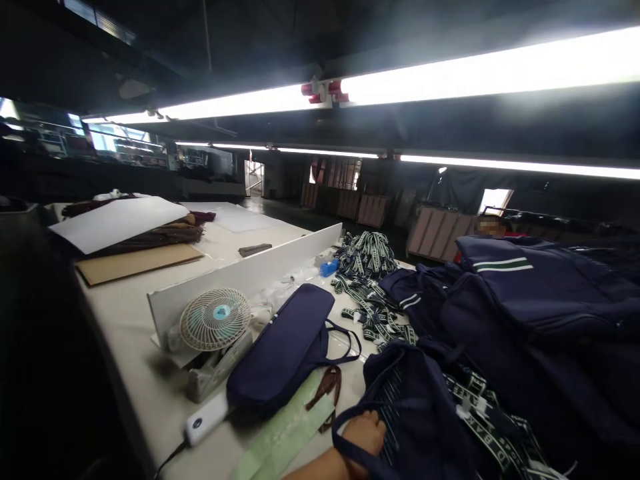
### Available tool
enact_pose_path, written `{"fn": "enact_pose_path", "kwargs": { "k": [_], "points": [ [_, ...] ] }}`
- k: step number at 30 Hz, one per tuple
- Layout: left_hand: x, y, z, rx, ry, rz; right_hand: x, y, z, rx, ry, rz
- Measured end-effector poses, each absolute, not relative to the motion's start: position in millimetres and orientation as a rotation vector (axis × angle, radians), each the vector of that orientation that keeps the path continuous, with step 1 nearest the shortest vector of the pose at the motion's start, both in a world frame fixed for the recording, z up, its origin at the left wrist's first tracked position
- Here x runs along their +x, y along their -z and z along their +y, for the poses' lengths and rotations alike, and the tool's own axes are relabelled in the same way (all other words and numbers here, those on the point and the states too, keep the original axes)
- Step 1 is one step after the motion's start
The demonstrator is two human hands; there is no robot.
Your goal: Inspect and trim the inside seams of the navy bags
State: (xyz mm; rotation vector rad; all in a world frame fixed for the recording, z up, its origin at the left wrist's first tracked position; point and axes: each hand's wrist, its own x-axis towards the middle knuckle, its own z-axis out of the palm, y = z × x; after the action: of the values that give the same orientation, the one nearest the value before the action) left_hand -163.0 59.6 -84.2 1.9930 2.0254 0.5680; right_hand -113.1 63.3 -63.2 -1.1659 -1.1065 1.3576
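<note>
Where the frame is cutting off along its bottom edge, a hand (365, 433) is lying on a navy fabric bag (415, 413), its fingers gathered against the cloth beside a dark strap loop; whether they are actually pinching the fabric cannot be told, nor which of the person's hands it is. The bag is sitting at the lower centre of the frame on the white table (135, 333), soft and crumpled, with thin pale stripes running down one panel. Just to its right, green and white woven straps (480, 407) are trailing over the cloth, carrying white lettering too small to read. More of this striped webbing (365, 267) is heaping up at the centre of the frame. To the left of the hand, a flat, long navy pouch (285, 347) is lying with thin cord handles, and pale green paper strips (285, 433) are spreading beneath it. Farther left, a small round white fan (215, 319) with a teal hub is standing against a white board (250, 273) set on edge. A white device (205, 420) with a cable is resting by the table edge. At the right, folded navy garments (540, 287) with a white and green stripe are piling up. At the upper left, white sheets (117, 223) and brown cardboard (135, 263) are covering maroon cloth.
</note>
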Motion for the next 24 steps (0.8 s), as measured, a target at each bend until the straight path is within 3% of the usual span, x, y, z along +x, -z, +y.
{"fn": "enact_pose_path", "kwargs": {
  "k": [3, 7, 11, 24],
  "points": [
    [-156, 68, 58, 1.867, -0.607, 2.065, -121, 52, 65, -1.082, -1.614, -0.843],
    [-152, 41, 46, 1.734, -0.672, 1.960, -35, 46, 51, -1.187, -1.559, -0.608],
    [-164, 46, 60, 1.713, -0.609, 1.743, 34, 39, 29, -1.109, -1.606, -0.422],
    [-176, 72, 67, 1.905, -0.516, 1.693, 28, 34, 36, -1.105, -1.592, -0.356]
  ]
}}
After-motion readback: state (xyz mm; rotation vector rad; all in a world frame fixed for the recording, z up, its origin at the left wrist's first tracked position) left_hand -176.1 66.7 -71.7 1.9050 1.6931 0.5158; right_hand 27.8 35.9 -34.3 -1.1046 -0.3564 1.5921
